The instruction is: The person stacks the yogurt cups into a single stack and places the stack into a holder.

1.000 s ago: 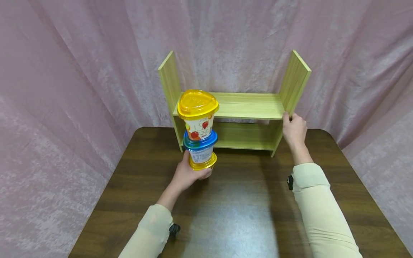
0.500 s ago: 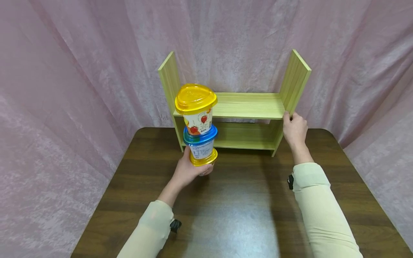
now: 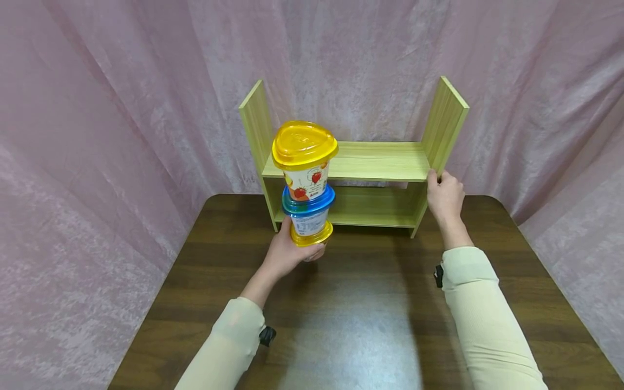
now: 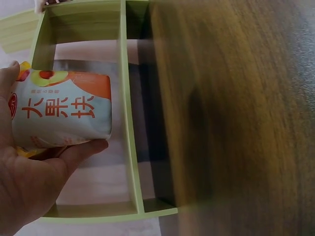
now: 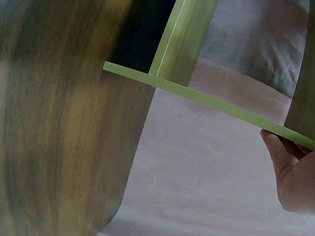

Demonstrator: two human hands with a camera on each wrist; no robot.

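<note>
- Reaching forward over the dark wooden table [image 3: 351, 325], both cream sleeves stretched away from the person, the left one angled inward and the right one nearly straight.
- The left hand [image 3: 287, 254] was curled around the bottom of a stack of cups [image 3: 306, 184], fingers wrapped under the lowest yellow-rimmed one, with a blue-lidded cup and a yellow-lidded fruit cup [image 3: 304, 162] riding on top.
- The stack was held upright in the air above the table, just in front of the left end of the green shelf [image 3: 375, 162], not yet resting on either board.
- By the look of it the carrying was mostly done and the setting-down was left.
- Farthest off, the right hand [image 3: 444, 195] gripped the front edge of the shelf's right side panel, fingers pinching it and steadying the unit.
</note>
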